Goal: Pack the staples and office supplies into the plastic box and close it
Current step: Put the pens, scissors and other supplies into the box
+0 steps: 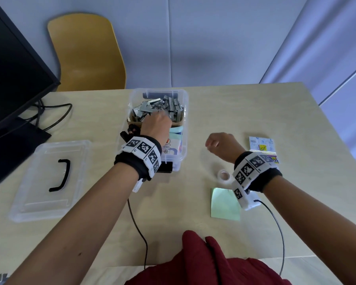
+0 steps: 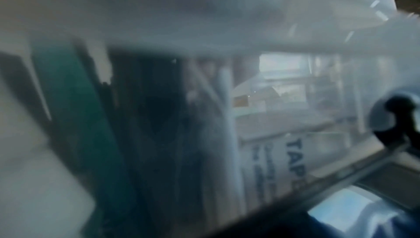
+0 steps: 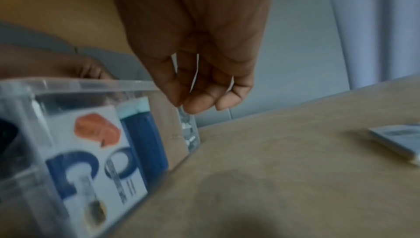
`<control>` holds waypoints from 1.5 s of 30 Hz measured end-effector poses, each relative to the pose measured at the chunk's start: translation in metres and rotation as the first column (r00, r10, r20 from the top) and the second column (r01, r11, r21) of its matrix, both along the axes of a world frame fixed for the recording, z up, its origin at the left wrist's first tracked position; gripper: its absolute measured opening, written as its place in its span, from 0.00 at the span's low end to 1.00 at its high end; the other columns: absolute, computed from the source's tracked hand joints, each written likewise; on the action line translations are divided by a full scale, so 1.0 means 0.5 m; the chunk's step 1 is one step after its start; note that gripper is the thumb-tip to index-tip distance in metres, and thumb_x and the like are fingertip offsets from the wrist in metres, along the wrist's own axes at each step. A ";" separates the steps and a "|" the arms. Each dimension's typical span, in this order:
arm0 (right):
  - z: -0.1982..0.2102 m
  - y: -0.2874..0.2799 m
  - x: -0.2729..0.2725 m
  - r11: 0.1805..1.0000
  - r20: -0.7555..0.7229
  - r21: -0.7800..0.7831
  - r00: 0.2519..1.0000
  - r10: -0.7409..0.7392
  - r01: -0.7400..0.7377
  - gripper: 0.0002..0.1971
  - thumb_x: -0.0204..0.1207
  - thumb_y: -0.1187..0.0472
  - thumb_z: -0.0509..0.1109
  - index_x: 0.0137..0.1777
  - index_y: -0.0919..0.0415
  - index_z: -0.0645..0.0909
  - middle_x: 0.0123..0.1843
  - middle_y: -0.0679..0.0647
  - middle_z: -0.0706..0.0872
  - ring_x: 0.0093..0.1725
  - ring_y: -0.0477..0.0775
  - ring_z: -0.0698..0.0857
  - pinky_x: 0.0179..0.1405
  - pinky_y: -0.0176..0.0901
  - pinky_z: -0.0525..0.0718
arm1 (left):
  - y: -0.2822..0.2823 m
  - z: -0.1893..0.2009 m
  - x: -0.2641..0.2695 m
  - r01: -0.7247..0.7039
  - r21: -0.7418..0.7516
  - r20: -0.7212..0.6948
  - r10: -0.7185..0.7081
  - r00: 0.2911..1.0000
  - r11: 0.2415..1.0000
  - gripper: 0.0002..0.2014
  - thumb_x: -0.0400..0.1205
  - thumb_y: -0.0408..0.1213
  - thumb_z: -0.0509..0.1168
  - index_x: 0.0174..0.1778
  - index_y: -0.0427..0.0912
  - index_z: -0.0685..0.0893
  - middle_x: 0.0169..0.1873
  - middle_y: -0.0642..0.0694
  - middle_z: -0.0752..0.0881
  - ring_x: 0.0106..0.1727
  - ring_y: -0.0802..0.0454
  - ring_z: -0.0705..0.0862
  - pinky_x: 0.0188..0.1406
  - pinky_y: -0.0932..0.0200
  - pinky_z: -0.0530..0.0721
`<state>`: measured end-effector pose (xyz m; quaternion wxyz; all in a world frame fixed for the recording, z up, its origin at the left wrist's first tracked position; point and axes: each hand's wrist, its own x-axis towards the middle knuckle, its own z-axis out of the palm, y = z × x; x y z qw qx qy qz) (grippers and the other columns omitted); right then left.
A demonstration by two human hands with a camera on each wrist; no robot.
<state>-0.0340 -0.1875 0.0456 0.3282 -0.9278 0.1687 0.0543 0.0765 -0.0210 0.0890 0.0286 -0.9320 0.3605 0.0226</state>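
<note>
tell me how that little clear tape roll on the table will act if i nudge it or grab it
The tape roll seems to lie flat on its side, so a nudge would probably slide it, not roll it. It looks small and hollow, likely very light. Its clear, glossy surface may be slippery; pinching through the core seems safest.

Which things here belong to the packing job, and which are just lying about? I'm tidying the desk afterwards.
Job:
plastic box
staples
lid
tape roll
green sticky notes
printed packets

Lying about:
monitor
cables
chair
</note>
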 end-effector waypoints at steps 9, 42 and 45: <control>-0.079 0.005 -0.087 0.985 -0.404 -0.158 0.915 -0.006 -0.064 0.17 0.65 0.63 0.73 0.54 0.55 0.78 0.49 0.52 0.69 0.52 0.60 0.77 0.58 0.49 0.80 | -0.014 0.001 -0.021 -0.077 -0.051 -0.037 0.075 0.996 0.996 0.12 0.83 0.23 0.54 0.59 0.32 0.78 0.57 0.34 0.81 0.59 0.37 0.81 0.53 0.49 0.79; 0.050 0.197 0.173 0.960 0.158 -0.230 0.967 0.199 -0.160 0.05 0.74 0.70 0.66 0.45 0.68 0.83 0.50 0.57 0.78 0.51 0.57 0.80 0.55 0.44 0.80 | 0.096 0.002 -0.009 -0.225 -0.158 -0.106 0.210 0.972 0.962 0.11 0.82 0.30 0.57 0.51 0.40 0.84 0.47 0.42 0.87 0.56 0.41 0.82 0.59 0.53 0.70; 0.053 0.204 0.165 0.957 0.171 -0.242 0.964 0.202 -0.158 0.09 0.77 0.71 0.63 0.45 0.69 0.86 0.44 0.56 0.75 0.44 0.55 0.78 0.48 0.39 0.77 | 0.091 0.000 -0.007 -0.229 -0.159 -0.096 0.216 0.972 0.960 0.10 0.82 0.29 0.57 0.48 0.40 0.84 0.46 0.41 0.87 0.54 0.41 0.82 0.60 0.52 0.70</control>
